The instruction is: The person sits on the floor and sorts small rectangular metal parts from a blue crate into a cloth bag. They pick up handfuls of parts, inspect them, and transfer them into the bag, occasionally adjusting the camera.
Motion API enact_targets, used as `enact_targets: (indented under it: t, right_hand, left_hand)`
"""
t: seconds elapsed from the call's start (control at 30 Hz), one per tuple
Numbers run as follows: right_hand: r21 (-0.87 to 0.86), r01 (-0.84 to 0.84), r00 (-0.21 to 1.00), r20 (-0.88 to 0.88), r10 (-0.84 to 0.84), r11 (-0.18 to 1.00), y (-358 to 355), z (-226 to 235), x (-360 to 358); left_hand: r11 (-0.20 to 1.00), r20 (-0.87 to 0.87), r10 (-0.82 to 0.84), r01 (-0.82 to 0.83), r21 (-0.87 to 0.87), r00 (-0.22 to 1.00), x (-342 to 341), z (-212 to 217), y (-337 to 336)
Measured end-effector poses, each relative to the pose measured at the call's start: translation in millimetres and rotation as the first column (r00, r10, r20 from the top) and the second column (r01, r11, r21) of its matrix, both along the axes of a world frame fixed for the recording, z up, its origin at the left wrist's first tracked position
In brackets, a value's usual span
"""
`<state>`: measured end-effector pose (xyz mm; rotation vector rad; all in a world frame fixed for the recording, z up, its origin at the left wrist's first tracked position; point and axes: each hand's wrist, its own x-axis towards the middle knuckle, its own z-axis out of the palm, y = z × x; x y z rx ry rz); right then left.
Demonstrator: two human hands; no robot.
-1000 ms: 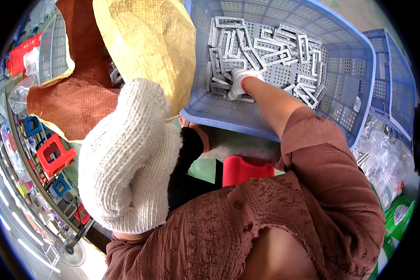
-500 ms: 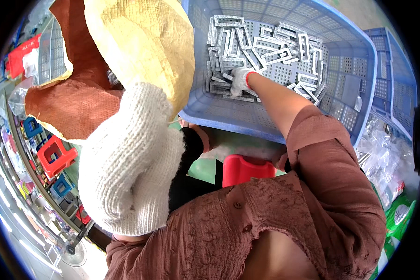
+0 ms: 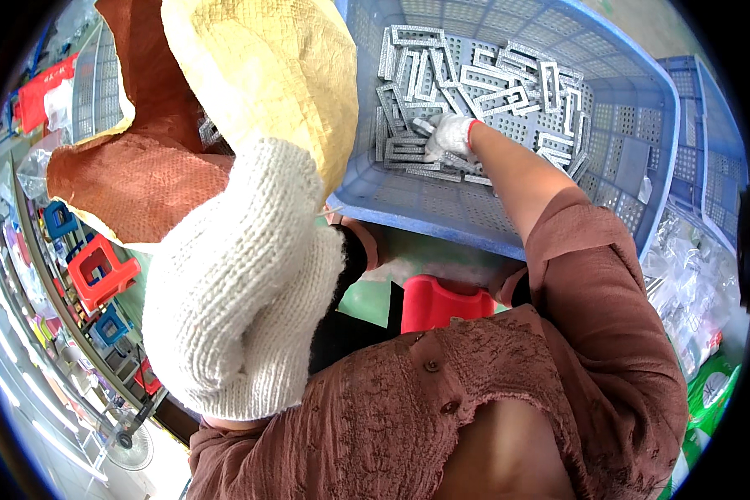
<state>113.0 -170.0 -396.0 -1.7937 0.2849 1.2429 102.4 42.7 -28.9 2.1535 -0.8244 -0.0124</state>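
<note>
My right hand [image 3: 450, 137], in a white work glove with a red cuff, is low over the near-left part of a blue plastic crate [image 3: 442, 218]. Its fingers are closed on one of the small grey metal frames [image 3: 405, 150] there; the grip is partly hidden. Several more rectangular metal frames [image 3: 550, 86] lie in loose rows on the crate's perforated floor. A thick white knitted sleeve [image 3: 225, 275] covers my left arm, which reaches toward an opened sack [image 3: 133, 187] with a reddish-brown inside. My left hand is hidden beyond the sleeve. Grey metal pieces [image 3: 209, 132] show inside the sack.
The sack's yellow flap [image 3: 267, 75] stands against the crate's left wall. A second blue crate [image 3: 708, 150] is at the right, with clear plastic bags [image 3: 687, 275] below it. A red stool [image 3: 446, 305] is between my legs; another red stool [image 3: 102, 271] stands at the left.
My right hand has moved slightly right and its fingers have shifted among the near-left frames. The sleeved left arm stays at the sack. The whole view has shifted slightly.
</note>
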Motion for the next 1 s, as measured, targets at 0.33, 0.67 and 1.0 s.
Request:
enact_targets:
  t: [0.33,0.67,1.0]
  right_hand:
    - [-0.132,-0.207,0.974,0.061,0.216,0.970,-59,-12,-10]
    - [-0.407,-0.436,0.898,-0.146,0.414,0.803,-7,10,-8]
    - [-0.577,-0.427,0.828,0.061,0.558,0.696,5,32,-23]
  left_hand:
    - [0.999,-0.045,0.045,-0.045,-0.007,0.998,-1,2,1]
    - [0.999,-0.019,0.044,-0.043,0.026,0.999,-3,-3,3]
    - [0.957,0.083,-0.007,-0.018,0.289,0.997,-4,1,16]
